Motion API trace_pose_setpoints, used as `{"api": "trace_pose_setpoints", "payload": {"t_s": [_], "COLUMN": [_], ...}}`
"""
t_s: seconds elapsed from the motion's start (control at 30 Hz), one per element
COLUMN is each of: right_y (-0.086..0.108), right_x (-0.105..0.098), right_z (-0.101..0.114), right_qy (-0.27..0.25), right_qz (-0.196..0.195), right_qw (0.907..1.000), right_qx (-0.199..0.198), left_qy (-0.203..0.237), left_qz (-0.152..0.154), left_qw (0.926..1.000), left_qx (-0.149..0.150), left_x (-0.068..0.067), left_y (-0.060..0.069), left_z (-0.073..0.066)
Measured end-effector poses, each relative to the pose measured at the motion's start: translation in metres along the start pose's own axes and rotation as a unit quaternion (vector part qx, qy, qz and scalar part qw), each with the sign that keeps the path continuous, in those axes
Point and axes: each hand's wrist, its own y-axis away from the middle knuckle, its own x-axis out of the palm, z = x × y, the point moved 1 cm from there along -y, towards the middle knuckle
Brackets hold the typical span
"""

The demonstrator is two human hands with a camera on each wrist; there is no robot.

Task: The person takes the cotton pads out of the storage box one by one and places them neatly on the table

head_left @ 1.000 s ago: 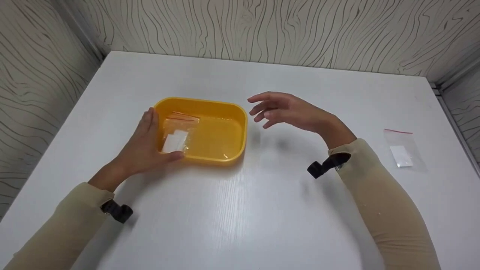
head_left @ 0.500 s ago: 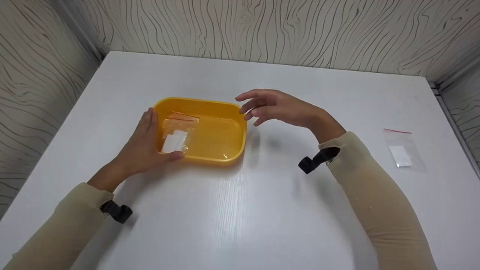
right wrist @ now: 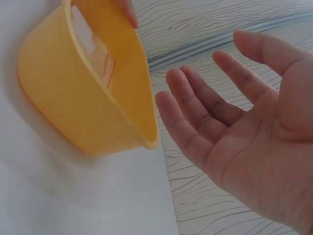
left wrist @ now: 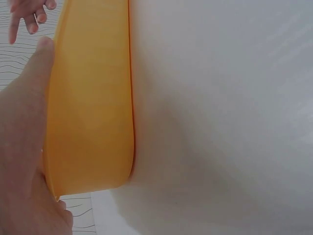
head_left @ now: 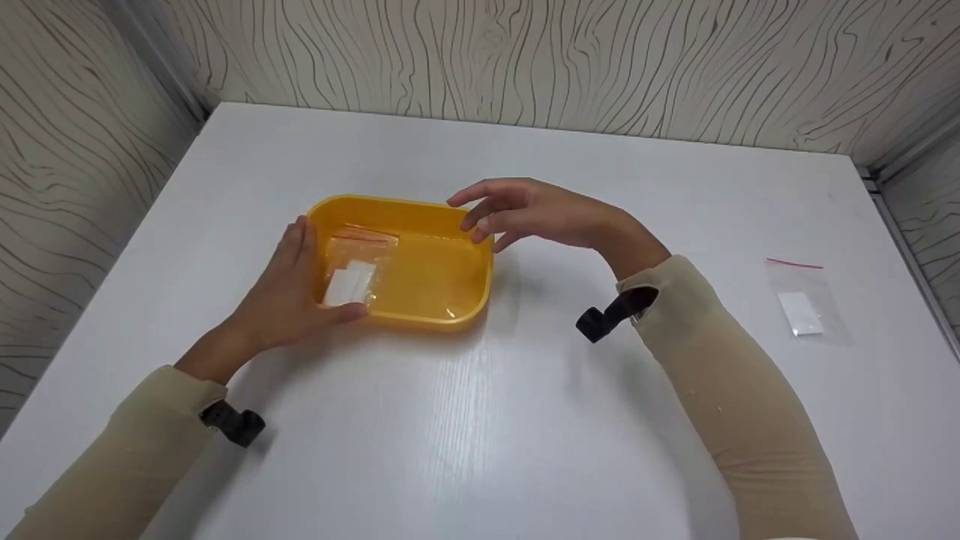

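Observation:
A yellow plastic bin [head_left: 439, 274] stands on the white table in the head view. My left hand [head_left: 281, 304] holds its left end, the thumb on the near rim and the fingers along the outer side. Inside, at the left, lie clear zip-lock bags [head_left: 365, 247] with red seal lines and white pieces; they seem to overlap, so their number is unclear. My right hand [head_left: 525, 212] hovers at the bin's far right corner, fingers loosely bent and holding nothing. In the right wrist view that right hand [right wrist: 244, 127] is apart from the bin [right wrist: 73, 83], palm showing.
Another zip-lock bag [head_left: 806, 300], with a red seal line and a white piece inside, lies flat on the table [head_left: 465, 442] at the right. Patterned wall panels [head_left: 525, 60] rise behind the table. Each wrist carries a small black camera [head_left: 611, 315].
My right hand has moved left, from beside the bin to over its far right corner. The left hand, the bin and the bags have stayed in place.

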Motion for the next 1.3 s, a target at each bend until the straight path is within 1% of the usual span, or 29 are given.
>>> {"api": "trace_pose_setpoints", "payload": {"t_s": [0.2,0.4,0.57,0.8,1.07,1.3], "right_y": [-0.007,-0.016,-0.023,-0.032,-0.039,-0.049], "right_x": [0.002,0.006,0.008,0.011,0.016,0.022], "right_z": [0.006,0.013,0.021,0.029,0.037,0.04], "right_qy": [0.011,0.024,0.027,0.027,0.032,0.021], "right_qz": [0.006,0.013,0.012,0.009,0.009,0.003], "right_qw": [0.9999,0.999,0.998,0.9963,0.9949,0.9907], "right_qx": [0.011,0.037,0.056,0.081,0.095,0.134], "left_qy": [0.003,0.005,0.017,0.013,0.003,-0.004], "left_qz": [-0.011,-0.006,-0.015,-0.012,-0.003,-0.006], "left_qw": [0.9999,1.0,0.9997,0.9998,1.0,0.9999], "left_qx": [0.009,-0.001,0.004,0.006,-0.007,0.009], "left_x": [0.0,0.0,0.0,0.0,0.0,0.0], "left_y": [0.0,0.001,0.0,-0.001,-0.001,-0.003], "left_z": [0.002,0.002,0.0,-0.001,-0.003,-0.005]}}
